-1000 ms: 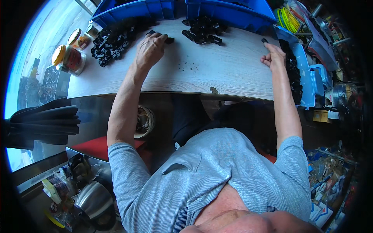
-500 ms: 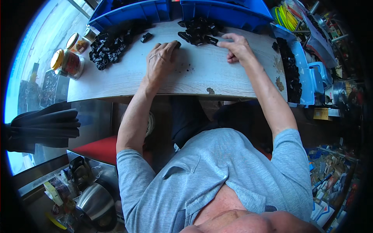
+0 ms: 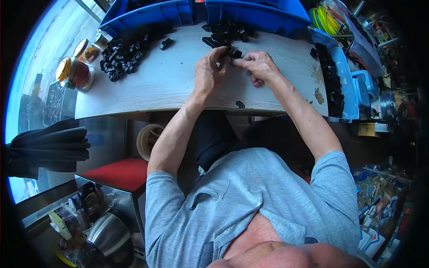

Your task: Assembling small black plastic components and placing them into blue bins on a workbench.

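My left hand (image 3: 209, 71) reaches over the pale tabletop, with its fingers closed round a small black plastic part (image 3: 235, 53). From the other side my right hand (image 3: 261, 68) meets it, thumb and forefinger at the same dark part and the other fingers curled under. Whether one or two pieces lie between the hands I cannot tell. Just beyond my fingertips lies a loose pile of black plastic parts (image 3: 227, 32). A larger heap of black parts with shiny faces (image 3: 123, 58) spreads to the left, and a single black part (image 3: 166, 43) sits between them.
Two blue bins (image 3: 152, 17) stand along the back. A light blue bin (image 3: 344, 85) of black parts adjoins the table's right end. Lidded jars (image 3: 76, 73) stand at the left edge. Below are a red-topped cabinet (image 3: 117, 174) and a metal kettle (image 3: 109, 234).
My left hand has moved right and my right hand slightly left and nearer, so they now meet. The black part near my right fingers has left its place by the pile.
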A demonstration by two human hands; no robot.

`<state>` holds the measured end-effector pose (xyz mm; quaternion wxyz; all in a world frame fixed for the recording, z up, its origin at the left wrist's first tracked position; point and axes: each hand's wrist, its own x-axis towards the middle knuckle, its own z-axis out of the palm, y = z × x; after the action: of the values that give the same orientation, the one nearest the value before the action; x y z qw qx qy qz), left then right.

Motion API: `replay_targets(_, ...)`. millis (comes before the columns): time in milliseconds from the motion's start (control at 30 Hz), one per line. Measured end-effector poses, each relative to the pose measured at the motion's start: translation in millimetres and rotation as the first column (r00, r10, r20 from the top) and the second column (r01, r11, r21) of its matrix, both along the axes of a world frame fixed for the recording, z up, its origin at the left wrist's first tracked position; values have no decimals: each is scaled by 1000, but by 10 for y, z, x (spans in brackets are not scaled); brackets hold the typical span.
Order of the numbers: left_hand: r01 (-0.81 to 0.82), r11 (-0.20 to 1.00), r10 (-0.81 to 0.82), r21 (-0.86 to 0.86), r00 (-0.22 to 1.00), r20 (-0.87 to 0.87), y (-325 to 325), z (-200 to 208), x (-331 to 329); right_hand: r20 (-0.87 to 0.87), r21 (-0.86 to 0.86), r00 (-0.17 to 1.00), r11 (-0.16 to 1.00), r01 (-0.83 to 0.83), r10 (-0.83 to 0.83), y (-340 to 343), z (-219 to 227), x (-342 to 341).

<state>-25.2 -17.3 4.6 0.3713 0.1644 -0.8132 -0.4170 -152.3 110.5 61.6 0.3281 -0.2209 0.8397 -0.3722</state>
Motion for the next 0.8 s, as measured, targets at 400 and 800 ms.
replay_targets(400,38,917,-5,-396,997,82,83,6,-98,35,-154,992,981,-117,123,-15,-56,-91)
replay_targets(800,244,811,-105,-531,955,277,-23,79,-16,-44,-115,993,987,-110,106,0,-112,-76)
